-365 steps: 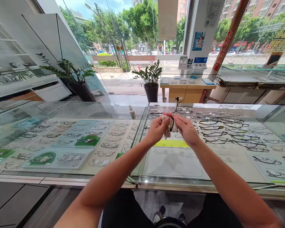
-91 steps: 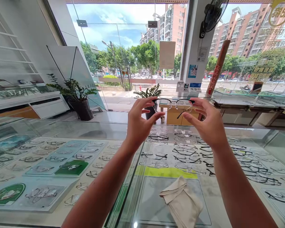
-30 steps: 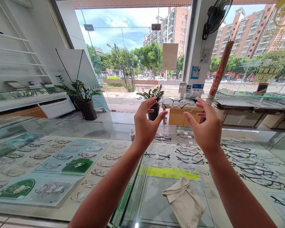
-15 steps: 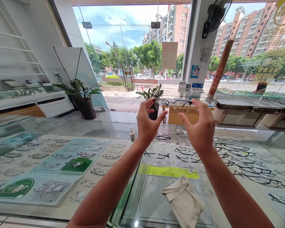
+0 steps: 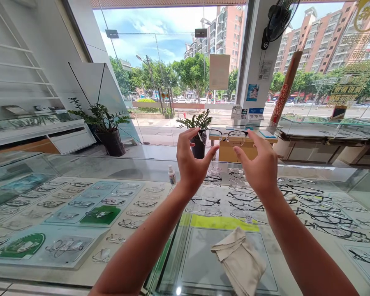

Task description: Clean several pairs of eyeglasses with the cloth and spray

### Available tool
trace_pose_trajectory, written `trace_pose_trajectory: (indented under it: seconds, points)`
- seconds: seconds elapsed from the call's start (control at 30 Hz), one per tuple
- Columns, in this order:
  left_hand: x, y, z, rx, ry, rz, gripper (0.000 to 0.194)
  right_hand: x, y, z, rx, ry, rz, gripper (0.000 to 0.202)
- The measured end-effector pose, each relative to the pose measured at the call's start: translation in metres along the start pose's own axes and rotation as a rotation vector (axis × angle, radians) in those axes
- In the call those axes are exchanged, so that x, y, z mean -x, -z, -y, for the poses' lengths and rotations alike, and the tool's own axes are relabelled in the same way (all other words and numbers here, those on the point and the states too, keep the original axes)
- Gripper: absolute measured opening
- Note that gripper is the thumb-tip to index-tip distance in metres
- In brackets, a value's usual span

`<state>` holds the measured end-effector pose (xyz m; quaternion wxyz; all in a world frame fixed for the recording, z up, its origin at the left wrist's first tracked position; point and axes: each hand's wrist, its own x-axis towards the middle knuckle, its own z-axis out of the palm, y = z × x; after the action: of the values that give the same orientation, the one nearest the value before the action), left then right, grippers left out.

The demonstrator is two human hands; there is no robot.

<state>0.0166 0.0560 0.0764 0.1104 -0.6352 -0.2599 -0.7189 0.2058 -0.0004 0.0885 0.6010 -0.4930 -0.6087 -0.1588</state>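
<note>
A pair of dark-browed glasses with clear lenses is held up level between my two hands, above the far edge of the glass counter. My left hand grips the left end of the frame with its fingers, the thumb pointing toward the lens. At the other end, my right hand holds the right corner, its thumb below the lens. A crumpled beige cloth lies on a grey mat on the counter, below and between my forearms.
A small white bottle stands left of my left wrist. Rows of glasses fill the glass display counter on both sides. Beyond it are potted plants, a wooden desk, a wall fan and large windows.
The glasses have turned slightly between my hands, and the lenses sit at a different angle. Both hands have stayed in nearly the same place.
</note>
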Motion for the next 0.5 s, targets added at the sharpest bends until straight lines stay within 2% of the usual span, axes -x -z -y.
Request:
trace_pose_trajectory:
  seconds: [0.23,0.5]
  points:
    - [0.0013,-0.0001,-0.0027,-0.026,-0.004,-0.021,0.063,0.0003,0.0000,0.0008,-0.011,-0.022,0.017,0.057]
    - [-0.0019,0.0012,-0.0016,0.000,0.076,0.003,0.063,0.0007,0.0013,0.0009,-0.042,-0.002,0.019,0.055]
